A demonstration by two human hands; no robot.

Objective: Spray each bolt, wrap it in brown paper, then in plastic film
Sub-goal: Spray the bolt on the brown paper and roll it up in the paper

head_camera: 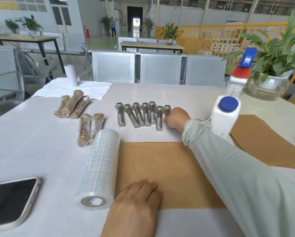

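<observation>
A person's right hand [175,118] reached across the counter [32,151] to the rightmost bolt [167,111] in a row of seven bare steel bolts [140,115], the arm stretched forward in a pale sleeve [228,159]. The grip appeared closed on that bolt's shank, though the fingers hid the contact. The left hand [140,197] lay flat and released on a brown paper sheet [169,168] near the counter's front edge. Five wrapped bolts [81,115] lay at left, beside a plastic film roll [100,166]. The bolt looked heavy, rigid and smooth, likely best taken at mid-shank. A spray bottle [235,79] stood at right.
</observation>
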